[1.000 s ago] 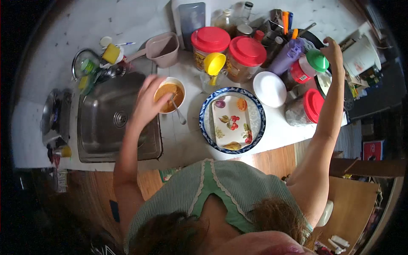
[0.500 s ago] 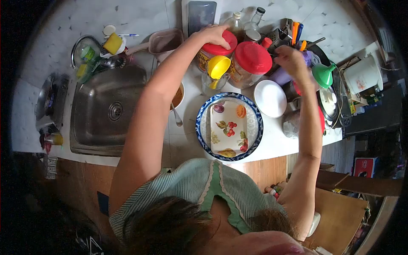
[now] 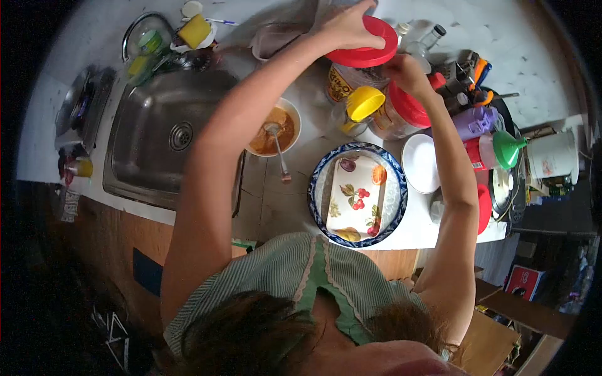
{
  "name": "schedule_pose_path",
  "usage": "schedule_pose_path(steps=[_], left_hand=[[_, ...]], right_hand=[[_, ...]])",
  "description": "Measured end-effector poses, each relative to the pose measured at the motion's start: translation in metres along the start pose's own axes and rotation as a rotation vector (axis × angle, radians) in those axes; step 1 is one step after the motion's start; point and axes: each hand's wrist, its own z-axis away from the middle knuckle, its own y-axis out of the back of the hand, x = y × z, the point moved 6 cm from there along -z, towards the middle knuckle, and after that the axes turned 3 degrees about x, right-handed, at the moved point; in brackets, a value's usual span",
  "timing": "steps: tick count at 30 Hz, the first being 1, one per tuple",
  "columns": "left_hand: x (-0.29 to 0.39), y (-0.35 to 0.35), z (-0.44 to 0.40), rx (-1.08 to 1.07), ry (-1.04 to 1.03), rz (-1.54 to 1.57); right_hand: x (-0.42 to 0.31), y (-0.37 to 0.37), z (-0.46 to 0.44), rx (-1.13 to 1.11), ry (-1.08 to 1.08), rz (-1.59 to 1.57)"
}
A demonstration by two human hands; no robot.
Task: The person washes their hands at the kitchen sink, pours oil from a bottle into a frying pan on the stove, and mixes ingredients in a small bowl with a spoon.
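At the back of the counter, my left hand is spread over a red lid, thumb and fingers gripping its edges. The lid is tilted above a clear jar with a yellow-and-dark label; whether it is fully off the jar I cannot tell. My right hand is beside that jar's upper side, just below the lid, with fingers curled; what they hold, if anything, is hidden. A second red-lidded jar stands under my right wrist. In front is a yellow funnel in a clear glass.
A blue-rimmed plate bears a fruit-patterned tray. A white saucer lies to its right. Left are a bowl of brown sauce with a spoon and a steel sink. Bottles, a purple container and a green funnel crowd the right.
My left hand has raised and tilted the red lid. My right hand has come leftward from the utensils to the jar. The view has shifted, showing more of the sauce bowl.
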Motion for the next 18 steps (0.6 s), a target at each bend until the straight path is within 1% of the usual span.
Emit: schedule_pose_path(steps=[1, 2, 3, 4, 5, 6, 8, 9, 10, 12, 13, 15, 16, 17, 18], left_hand=[[0.003, 0.019, 0.009, -0.011, 0.031, 0.012], [0.01, 0.04, 0.021, -0.02, 0.061, 0.022], [0.029, 0.064, 0.045, -0.036, 0.025, 0.109], [0.014, 0.075, 0.054, -0.007, 0.005, 0.015], [-0.006, 0.079, 0.063, 0.019, -0.016, -0.08], [-0.02, 0.088, 0.071, 0.042, -0.037, -0.175], [-0.03, 0.117, 0.106, 0.036, 0.018, -0.123], [-0.035, 0.13, 0.12, -0.008, 0.095, -0.093], [-0.044, 0.141, 0.136, 0.008, 0.13, -0.029], [-0.062, 0.164, 0.163, 0.042, 0.177, -0.167], [-0.066, 0.172, 0.174, 0.046, 0.216, -0.125], [-0.071, 0.185, 0.194, 0.057, 0.291, -0.04], [-0.075, 0.19, 0.203, 0.06, 0.314, -0.062], [-0.08, 0.194, 0.211, 0.061, 0.335, -0.085], [-0.085, 0.197, 0.219, 0.059, 0.357, -0.107]], right_hand=[[-0.003, -0.016, -0.014, -0.057, 0.12, -0.086], [-0.009, -0.036, -0.026, -0.214, 0.159, 0.03], [-0.018, -0.056, -0.038, -0.367, 0.201, 0.15], [-0.019, -0.073, -0.05, -0.516, 0.245, 0.274], [0.013, -0.102, -0.059, -0.7, 0.015, 0.118], [0.015, -0.108, -0.062, -0.747, 0.015, 0.162], [0.016, -0.118, -0.064, -0.84, 0.01, 0.252], [0.042, -0.141, -0.068, -0.895, 0.262, 0.405], [0.068, -0.163, -0.071, -0.901, 0.527, 0.546], [0.101, -0.185, -0.065, -0.977, 0.429, 0.366], [0.122, -0.196, -0.062, -1.011, 0.311, 0.21], [0.177, -0.227, -0.058, -1.07, -0.107, -0.27], [0.203, -0.241, -0.055, -1.07, -0.308, -0.532], [0.229, -0.258, -0.053, -1.069, -0.446, -0.748], [0.207, -0.249, -0.053, -1.029, -0.384, -0.782]])
